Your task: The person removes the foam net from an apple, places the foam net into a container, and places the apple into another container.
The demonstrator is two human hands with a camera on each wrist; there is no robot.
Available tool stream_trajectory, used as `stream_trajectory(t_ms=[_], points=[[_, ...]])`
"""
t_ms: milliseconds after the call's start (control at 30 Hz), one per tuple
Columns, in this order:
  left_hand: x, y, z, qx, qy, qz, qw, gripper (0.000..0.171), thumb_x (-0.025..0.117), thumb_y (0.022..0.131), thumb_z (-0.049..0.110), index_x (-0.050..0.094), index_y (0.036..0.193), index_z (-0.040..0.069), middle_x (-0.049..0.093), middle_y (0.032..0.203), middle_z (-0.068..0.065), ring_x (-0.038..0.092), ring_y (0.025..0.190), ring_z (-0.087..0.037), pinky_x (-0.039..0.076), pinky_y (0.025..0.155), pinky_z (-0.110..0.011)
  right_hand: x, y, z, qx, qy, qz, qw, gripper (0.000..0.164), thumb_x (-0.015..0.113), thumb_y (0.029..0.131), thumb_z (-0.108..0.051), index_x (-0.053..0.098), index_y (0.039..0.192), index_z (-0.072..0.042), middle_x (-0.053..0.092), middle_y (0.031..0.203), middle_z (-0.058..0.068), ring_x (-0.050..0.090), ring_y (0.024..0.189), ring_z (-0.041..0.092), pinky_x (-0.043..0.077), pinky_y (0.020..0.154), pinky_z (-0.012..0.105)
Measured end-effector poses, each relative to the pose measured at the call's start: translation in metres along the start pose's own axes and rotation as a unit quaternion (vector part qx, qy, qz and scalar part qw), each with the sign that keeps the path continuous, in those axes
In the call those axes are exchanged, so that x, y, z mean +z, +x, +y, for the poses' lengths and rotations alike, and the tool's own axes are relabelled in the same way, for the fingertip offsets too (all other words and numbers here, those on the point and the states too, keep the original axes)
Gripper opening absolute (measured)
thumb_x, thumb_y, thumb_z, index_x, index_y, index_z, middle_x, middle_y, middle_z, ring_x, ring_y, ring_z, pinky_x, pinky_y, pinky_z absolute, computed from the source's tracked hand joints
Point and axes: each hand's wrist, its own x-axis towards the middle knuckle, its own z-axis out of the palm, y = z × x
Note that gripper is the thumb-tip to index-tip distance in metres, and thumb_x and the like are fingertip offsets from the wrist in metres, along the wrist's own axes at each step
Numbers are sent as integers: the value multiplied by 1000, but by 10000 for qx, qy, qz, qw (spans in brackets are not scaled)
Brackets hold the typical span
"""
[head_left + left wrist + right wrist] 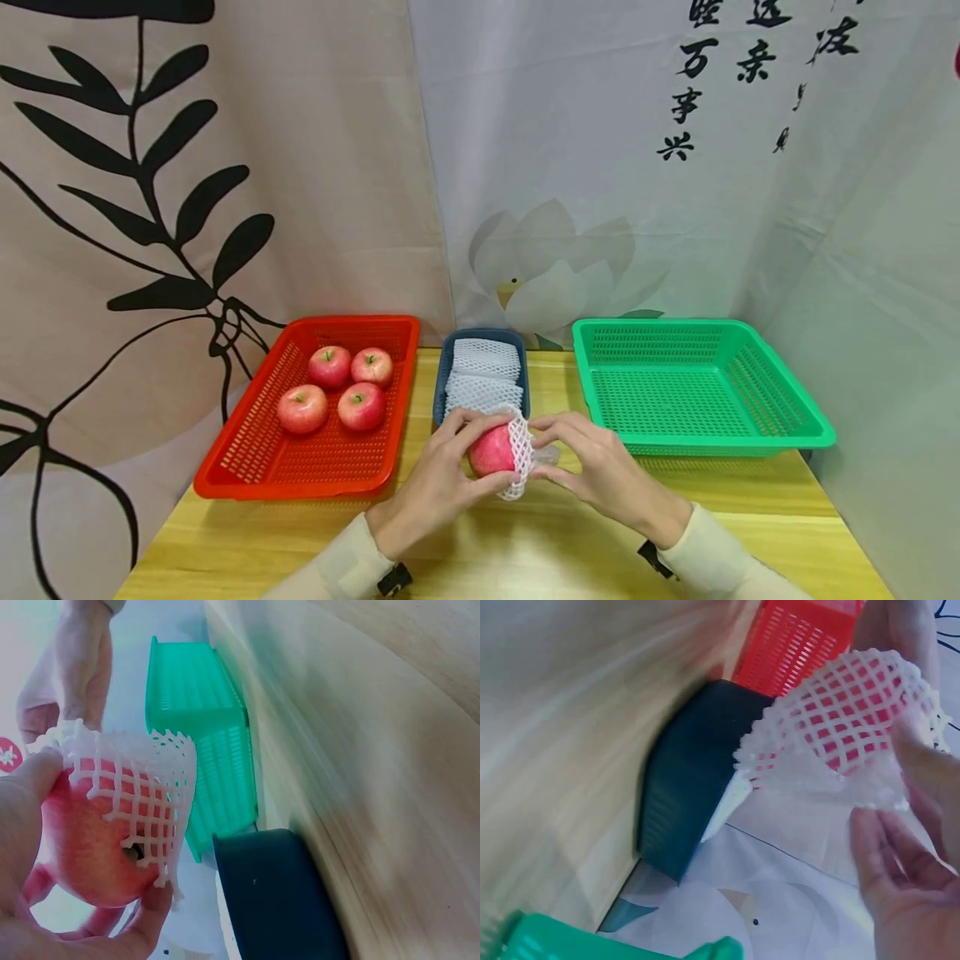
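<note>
Above the table's middle, my left hand (442,475) grips a red apple (491,452), its fingers and thumb curled round it. A white foam net sleeve (521,454) covers the apple's right part, and its mesh shows over the red skin in the left wrist view (142,802). From the right, my right hand (600,467) pinches the sleeve's edge between thumb and fingers. In the right wrist view the sleeve (832,720) flares widely, with part of its end bunched near the fingertips. Behind the hands, a dark blue basket (528,367) holds stacked foam net sleeves (486,358).
A red basket (300,479) at left holds several apples (362,406). At right stands a green basket (708,442) with nothing in it. Behind the wooden table (555,554) hangs a printed curtain (337,167).
</note>
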Motion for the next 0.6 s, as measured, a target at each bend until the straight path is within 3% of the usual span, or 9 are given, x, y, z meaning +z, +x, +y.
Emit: stream_trajectory(t_ms=[133, 267, 433, 600], points=[[-1, 1, -1, 67, 29, 145, 9999, 75, 105, 89, 28, 73, 157, 27, 67, 136, -4, 73, 118, -18, 69, 95, -29, -6, 5, 0, -137, 231, 55, 9996, 35, 103, 82, 2, 75, 98, -12, 85, 117, 3, 86, 104, 17, 67, 90, 18], [-4, 0, 0, 44, 35, 309, 9995, 73, 105, 88, 22, 73, 154, 26, 67, 138, -5, 74, 119, -19, 70, 97, -31, -10, 6, 1, -16, 334, 15, 9994, 36, 98, 86, 9, 77, 111, -8, 85, 111, 4, 83, 95, 13, 66, 84, 16], [-9, 1, 0, -71, 35, 416, 9991, 71, 105, 89, 27, 73, 153, 27, 66, 140, -3, 72, 125, -19, 70, 101, -34, -15, 6, 3, 118, 36, -88, 9999, 54, 92, 88, 16, 77, 135, -6, 81, 115, 3, 77, 94, 14, 64, 80, 18], [-14, 2, -1, -208, 84, 494, 9985, 68, 102, 92, 39, 72, 152, 28, 65, 141, -1, 71, 127, -17, 70, 105, -37, -21, 7, 3, 361, -218, -292, 9987, 49, 88, 91, 16, 83, 129, -12, 74, 111, 0, 66, 89, 8, 57, 71, 17]])
